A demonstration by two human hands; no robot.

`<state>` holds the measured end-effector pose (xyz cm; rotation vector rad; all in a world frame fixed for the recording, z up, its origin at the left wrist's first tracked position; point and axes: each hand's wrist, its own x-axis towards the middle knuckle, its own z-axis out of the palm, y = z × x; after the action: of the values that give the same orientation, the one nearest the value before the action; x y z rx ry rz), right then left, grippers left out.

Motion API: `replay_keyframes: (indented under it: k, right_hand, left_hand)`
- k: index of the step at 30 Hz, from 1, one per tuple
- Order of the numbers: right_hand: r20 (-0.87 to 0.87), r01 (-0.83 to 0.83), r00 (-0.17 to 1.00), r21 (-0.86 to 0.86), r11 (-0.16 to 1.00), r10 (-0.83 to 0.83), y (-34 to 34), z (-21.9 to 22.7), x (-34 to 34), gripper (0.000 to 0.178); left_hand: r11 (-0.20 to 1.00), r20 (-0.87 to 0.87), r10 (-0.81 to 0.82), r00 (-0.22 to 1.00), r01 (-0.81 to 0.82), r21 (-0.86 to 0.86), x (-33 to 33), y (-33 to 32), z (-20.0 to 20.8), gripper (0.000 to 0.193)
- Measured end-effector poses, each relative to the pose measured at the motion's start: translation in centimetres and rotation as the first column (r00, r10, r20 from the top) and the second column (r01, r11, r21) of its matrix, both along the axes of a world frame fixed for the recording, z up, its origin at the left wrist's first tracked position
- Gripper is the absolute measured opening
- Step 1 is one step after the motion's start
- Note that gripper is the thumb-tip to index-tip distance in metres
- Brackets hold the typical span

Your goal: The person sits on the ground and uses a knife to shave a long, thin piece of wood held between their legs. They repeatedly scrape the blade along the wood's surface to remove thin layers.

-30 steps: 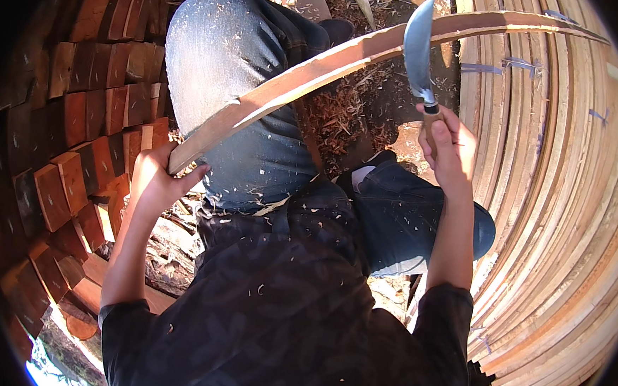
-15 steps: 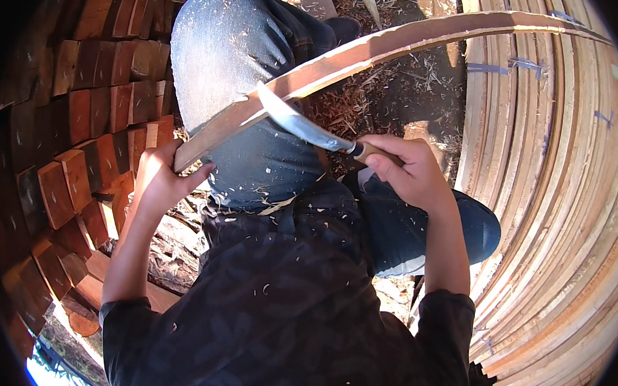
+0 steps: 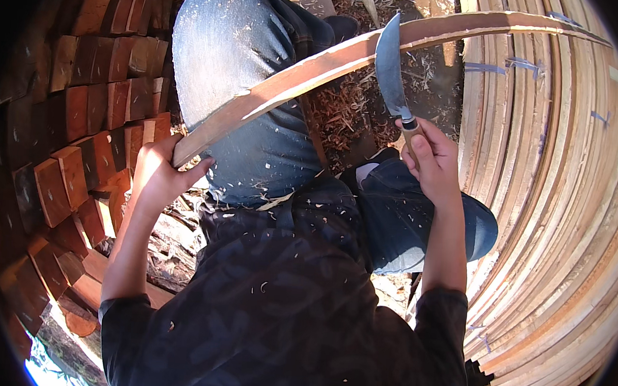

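Observation:
A long strip of reddish-brown wood [image 3: 309, 73] with a pale, rough-cut edge lies slantwise across my raised left leg [image 3: 222, 43]. Its near end rests in my left hand [image 3: 163, 170], which is closed round it with the thumb toward me. The far end reaches over the boards on the right. In my right hand [image 3: 435, 162] is a knife [image 3: 391, 71] with a broad curved blade and a wooden handle. The blade points away from me, its upper part overlapping the strip in view; whether they touch I cannot tell.
Stacked reddish wood blocks [image 3: 81, 108] form a wall on my left. Long pale boards [image 3: 521, 192] with blue ties are piled on my right. Shavings [image 3: 338, 120] litter the ground between, and my bent right leg [image 3: 420, 231] lies beside the boards.
My right hand has moved right and swung the knife from pointing left across the strip to pointing away from me, farther along the strip. The left hand has stayed at the near end.

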<state>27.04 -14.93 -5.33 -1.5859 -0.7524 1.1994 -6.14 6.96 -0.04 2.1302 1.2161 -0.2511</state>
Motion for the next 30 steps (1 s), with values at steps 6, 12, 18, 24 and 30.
replay_keyframes:
  k: [6, 12, 18, 24, 30]
  right_hand:
    - [-0.086, 0.122, 0.989, -0.012, 0.992, -0.123, 0.9, 0.0, 0.8, 0.037]
    - [-0.268, 0.204, 0.943, 0.003, 0.979, -0.196, 0.9, 0.0, 1.6, 0.040]
    - [-0.149, 0.332, 0.930, -0.055, 0.942, -0.336, 1.6, 1.9, 2.2, 0.036]
    - [-0.086, -0.002, 0.996, 0.055, 0.998, 0.006, 0.5, 0.0, -0.7, 0.034]
    - [0.000, -0.196, 0.981, 0.040, 0.980, 0.196, 1.2, -0.1, -1.0, 0.031]
  left_hand:
    - [1.000, -0.022, 0.004, 1.000, -0.004, -0.002, -0.1, 0.1, 0.0, 0.039]
    - [1.000, -0.007, 0.016, 1.000, -0.015, 0.014, 0.2, 0.2, 0.2, 0.039]
    - [1.000, -0.042, 0.025, 0.999, -0.026, -0.014, -0.3, 0.0, 0.0, 0.039]
    - [1.000, -0.050, -0.008, 0.999, 0.007, -0.015, -0.1, -0.1, 0.3, 0.039]
    - [1.000, -0.072, 0.019, 0.997, -0.018, 0.010, 0.2, -0.1, 0.2, 0.039]
